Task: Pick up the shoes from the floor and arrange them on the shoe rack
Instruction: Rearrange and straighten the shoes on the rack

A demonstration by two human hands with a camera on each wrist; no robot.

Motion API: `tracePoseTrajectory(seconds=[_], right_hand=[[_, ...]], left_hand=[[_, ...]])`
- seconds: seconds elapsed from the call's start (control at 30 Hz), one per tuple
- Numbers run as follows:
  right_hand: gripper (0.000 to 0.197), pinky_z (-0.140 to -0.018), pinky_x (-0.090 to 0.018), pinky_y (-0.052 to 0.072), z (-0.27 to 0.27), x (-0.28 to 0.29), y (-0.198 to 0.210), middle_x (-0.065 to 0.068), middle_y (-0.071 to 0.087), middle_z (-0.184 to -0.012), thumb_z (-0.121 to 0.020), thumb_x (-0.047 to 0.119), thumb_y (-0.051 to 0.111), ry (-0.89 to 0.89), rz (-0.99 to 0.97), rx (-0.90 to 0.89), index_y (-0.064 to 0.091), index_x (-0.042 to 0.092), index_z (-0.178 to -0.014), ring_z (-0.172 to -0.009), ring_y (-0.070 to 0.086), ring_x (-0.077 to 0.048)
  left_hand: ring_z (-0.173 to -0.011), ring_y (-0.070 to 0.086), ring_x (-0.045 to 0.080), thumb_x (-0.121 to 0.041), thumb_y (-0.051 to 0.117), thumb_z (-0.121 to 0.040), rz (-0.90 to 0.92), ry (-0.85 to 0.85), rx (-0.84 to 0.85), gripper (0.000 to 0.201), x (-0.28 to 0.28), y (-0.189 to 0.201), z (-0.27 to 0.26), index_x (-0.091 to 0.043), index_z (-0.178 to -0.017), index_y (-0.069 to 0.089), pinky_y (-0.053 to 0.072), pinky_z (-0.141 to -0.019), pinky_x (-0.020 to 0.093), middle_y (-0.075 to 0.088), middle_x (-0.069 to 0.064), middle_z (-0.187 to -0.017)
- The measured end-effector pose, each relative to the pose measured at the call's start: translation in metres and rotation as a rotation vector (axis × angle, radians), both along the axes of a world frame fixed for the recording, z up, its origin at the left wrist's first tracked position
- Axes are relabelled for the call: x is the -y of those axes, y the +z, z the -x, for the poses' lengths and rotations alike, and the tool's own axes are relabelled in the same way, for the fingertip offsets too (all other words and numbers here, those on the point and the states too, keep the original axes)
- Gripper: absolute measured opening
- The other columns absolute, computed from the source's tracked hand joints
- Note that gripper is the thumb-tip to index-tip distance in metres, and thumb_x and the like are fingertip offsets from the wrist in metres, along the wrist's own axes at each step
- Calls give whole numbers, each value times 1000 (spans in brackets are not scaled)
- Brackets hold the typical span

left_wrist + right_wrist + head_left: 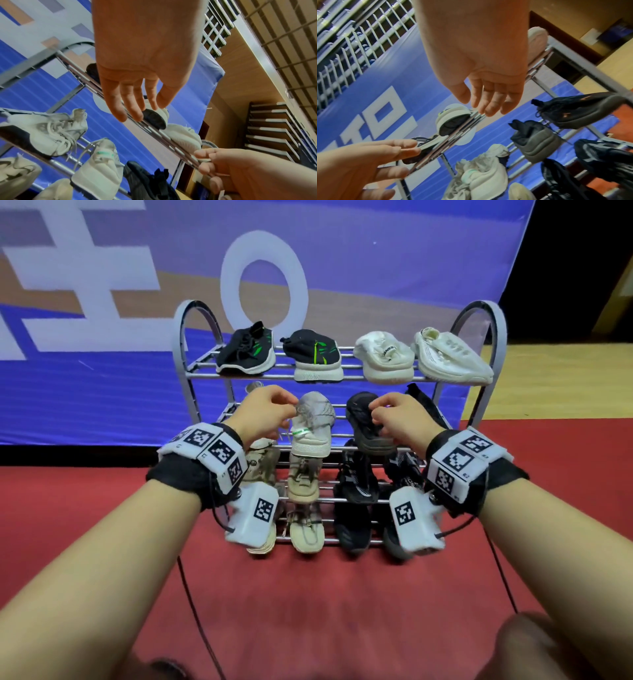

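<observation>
A grey metal shoe rack point(186, 344) with several tiers stands on the red carpet. Its top shelf holds a black-and-green pair point(317, 356) and a white pair point(383, 359). On the second shelf a grey-white shoe point(313, 419) sits heel toward me beside a dark shoe point(368, 422). My left hand point(270, 412) hovers at the grey-white shoe and my right hand point(394, 416) at the dark one. In the wrist views the left hand point(147, 106) and the right hand point(476, 104) show relaxed fingers holding nothing, close to the top shelf's front bars.
Beige shoes point(303, 477) and black shoes point(356, 477) fill the lower shelves. A blue banner point(102, 392) hangs behind the rack. Thin black cables point(202, 628) run across the red carpet point(325, 594). Wooden floor point(565, 378) lies to the right.
</observation>
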State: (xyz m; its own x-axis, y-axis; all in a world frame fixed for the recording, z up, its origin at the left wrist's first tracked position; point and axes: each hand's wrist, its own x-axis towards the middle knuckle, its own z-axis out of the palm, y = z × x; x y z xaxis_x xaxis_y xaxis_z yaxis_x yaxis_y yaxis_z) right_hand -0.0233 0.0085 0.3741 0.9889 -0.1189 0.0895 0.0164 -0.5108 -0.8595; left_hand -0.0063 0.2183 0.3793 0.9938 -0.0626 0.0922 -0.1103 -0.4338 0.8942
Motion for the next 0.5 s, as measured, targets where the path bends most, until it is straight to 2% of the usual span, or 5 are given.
tracePoseTrajectory(seconds=[0.07,0.2,0.3,0.4,0.5], right_hand=[[14,-55,-22,37,-10,-14,8,-2,53,-70,-86,8,46,-19,-9,49,57,15,-91,-56,47,-12],[28,-68,-28,41,-33,-40,20,-5,54,-95,-87,17,51,-73,-29,147,53,14,-114,-80,50,-18],[37,-76,-20,34,-44,-55,27,-9,53,-115,-88,13,52,-95,24,288,53,9,-125,-97,51,-19],[42,-95,-17,28,-47,-66,22,-16,42,-133,-90,12,51,-53,46,307,50,15,-132,-120,45,-24],[44,-102,-23,32,-53,-72,10,-16,39,-134,-91,15,51,-22,29,313,48,17,-135,-112,49,-24]], left_hand=[[-57,50,6,-8,49,-90,52,67,33,13,-11,5,-2,-15,-98,56,43,-53,23,54,-4,-78],[-62,50,12,-15,50,-90,187,231,109,7,-29,11,-14,-16,-98,49,45,-53,27,51,-3,-84],[-69,52,18,-22,50,-90,297,390,161,17,-41,15,-26,-16,-102,40,49,-61,34,47,-4,-81],[-66,50,17,-25,48,-93,459,463,113,25,-48,14,-38,-18,-111,31,49,-58,31,43,-4,-79],[-82,55,24,-33,49,-92,459,484,96,40,-54,10,-54,-19,-124,31,54,-69,38,45,-3,-88]])
